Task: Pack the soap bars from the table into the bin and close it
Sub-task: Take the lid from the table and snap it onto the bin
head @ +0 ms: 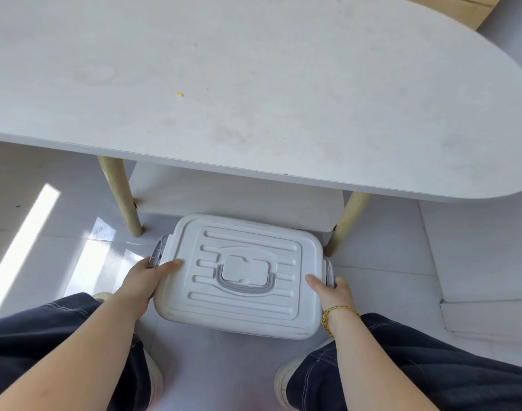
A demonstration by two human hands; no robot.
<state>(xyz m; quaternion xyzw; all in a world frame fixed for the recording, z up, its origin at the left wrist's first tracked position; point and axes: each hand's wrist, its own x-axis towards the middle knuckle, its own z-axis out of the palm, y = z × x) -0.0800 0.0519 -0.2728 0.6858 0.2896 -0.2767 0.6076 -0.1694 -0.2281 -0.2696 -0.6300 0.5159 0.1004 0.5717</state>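
Note:
A white plastic bin (242, 310) stands on the floor between my knees, its ribbed lid on top with a grey handle (244, 287) lying flat. My left hand (147, 280) grips the bin's left side, thumb on the lid and fingers round the grey left latch (156, 252). At the right side my right hand (331, 292) holds the bin the same way, its fingers round the right latch (329, 272). No soap bars are in view; the lid hides the bin's inside.
The white oval table (254, 93) fills the upper view, with a small yellow crumb (179, 94) on it. Its wooden legs (122, 197) and lower shelf (239, 200) stand just behind the bin. Pale tiled floor lies around; my shoes are beside the bin.

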